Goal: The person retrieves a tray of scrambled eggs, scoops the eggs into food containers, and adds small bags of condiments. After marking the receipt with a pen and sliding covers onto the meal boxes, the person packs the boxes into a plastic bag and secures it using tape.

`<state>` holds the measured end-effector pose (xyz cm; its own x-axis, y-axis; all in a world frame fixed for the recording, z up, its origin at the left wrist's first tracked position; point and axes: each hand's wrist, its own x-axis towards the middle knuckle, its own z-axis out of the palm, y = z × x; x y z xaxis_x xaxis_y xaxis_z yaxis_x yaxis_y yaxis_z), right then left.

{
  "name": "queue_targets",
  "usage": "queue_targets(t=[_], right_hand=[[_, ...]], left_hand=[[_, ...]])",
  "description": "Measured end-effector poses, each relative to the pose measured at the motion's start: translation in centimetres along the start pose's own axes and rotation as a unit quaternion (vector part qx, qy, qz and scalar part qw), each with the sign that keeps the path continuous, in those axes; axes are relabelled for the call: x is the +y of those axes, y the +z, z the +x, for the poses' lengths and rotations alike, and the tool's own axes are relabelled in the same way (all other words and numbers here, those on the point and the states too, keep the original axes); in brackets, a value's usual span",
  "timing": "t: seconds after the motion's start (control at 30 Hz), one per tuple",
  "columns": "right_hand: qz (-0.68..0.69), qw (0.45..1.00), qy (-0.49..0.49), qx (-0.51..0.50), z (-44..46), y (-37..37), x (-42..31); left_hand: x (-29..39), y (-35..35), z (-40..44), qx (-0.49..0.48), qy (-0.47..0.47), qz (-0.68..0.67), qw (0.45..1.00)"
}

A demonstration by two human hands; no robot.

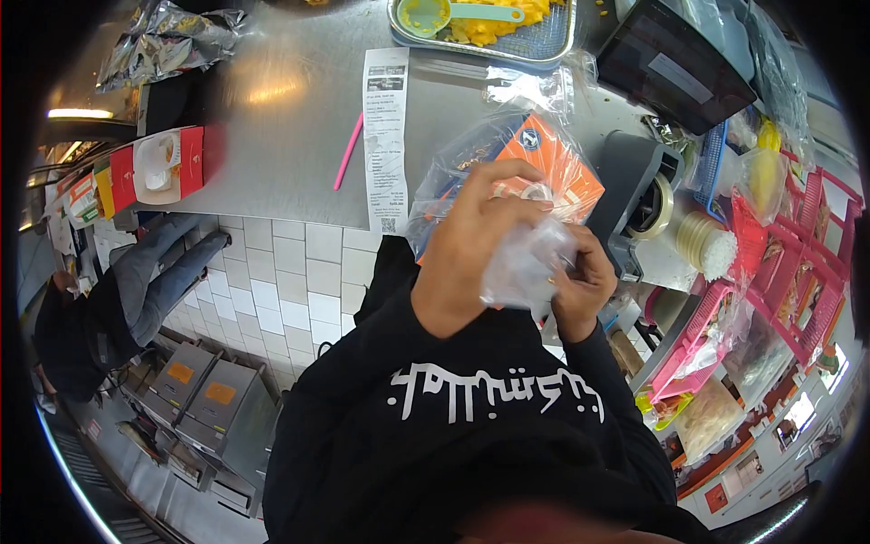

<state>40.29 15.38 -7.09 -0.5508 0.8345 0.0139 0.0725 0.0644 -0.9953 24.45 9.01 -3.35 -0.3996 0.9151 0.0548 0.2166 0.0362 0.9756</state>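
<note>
A clear crumpled plastic bag (526, 264) is bunched between my two hands, just beyond the chest of my black sweatshirt. My left hand (471, 245) has its fingers curled at the bag's left and upper side. At its right edge, my right hand (584, 281) pinches the plastic with bent fingers. Directly behind them an orange and dark blue box (573, 181) lies inside a clear plastic wrapping on the steel counter (281, 118). What the left fingertips touch is partly hidden.
A printed receipt (386, 136) and a pink stick (350, 150) lie left of the box. A wire tray (553, 50) of yellow food stands behind. To the right are a dark screen (675, 68), a tape dispenser (625, 181) and pink baskets (698, 340). Another person (100, 317) stands at left.
</note>
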Motion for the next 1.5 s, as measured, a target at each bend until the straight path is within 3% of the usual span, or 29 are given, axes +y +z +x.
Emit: queue_targets(t=[0.1,0.2,0.5,0.57,1.0,1.07,1.2,1.3,1.37,1.43,1.5], right_hand=[[0.047,0.990,0.131,0.030,0.4,0.0,-1.1],[0.125,0.978,0.161,0.055,1.4,0.5,-2.1],[0.220,0.957,0.164,0.097,2.2,0.5,-1.6],[0.245,0.946,0.177,0.114,2.4,0.4,-1.7],[0.058,0.978,0.201,-0.004,3.7,-0.2,-3.5],[0.023,0.980,0.197,-0.017,3.8,-0.6,-3.4],[-0.008,0.995,0.099,0.031,3.3,-0.3,-2.7],[-0.103,0.995,0.000,0.008,3.0,-1.1,-2.1],[-0.072,0.995,0.070,-0.014,2.4,-1.8,-2.5],[0.187,0.973,0.132,0.031,2.0,-1.9,-0.9],[0.230,0.966,0.100,0.062,1.6,-2.1,1.3]], left_hand=[[-2.5,0.9,-0.1,0.023,-0.010,-0.069,0.997],[-1.9,0.4,-0.2,0.003,-0.112,-0.159,0.981],[-0.7,0.5,0.2,0.016,-0.163,-0.167,0.972],[-0.6,0.5,0.2,0.009,-0.155,-0.141,0.978],[-1.6,0.4,-0.1,0.008,-0.106,-0.124,0.987],[-1.9,0.6,0.0,0.003,-0.055,-0.065,0.996],[-0.2,0.5,0.4,-0.018,-0.011,0.009,1.000],[0.8,0.0,1.4,-0.061,0.094,0.120,0.986],[-1.6,-0.2,2.2,-0.091,0.192,0.224,0.951],[-1.4,0.0,2.7,-0.102,0.191,0.228,0.949],[-1.6,0.1,2.4,-0.093,0.150,0.190,0.966]])
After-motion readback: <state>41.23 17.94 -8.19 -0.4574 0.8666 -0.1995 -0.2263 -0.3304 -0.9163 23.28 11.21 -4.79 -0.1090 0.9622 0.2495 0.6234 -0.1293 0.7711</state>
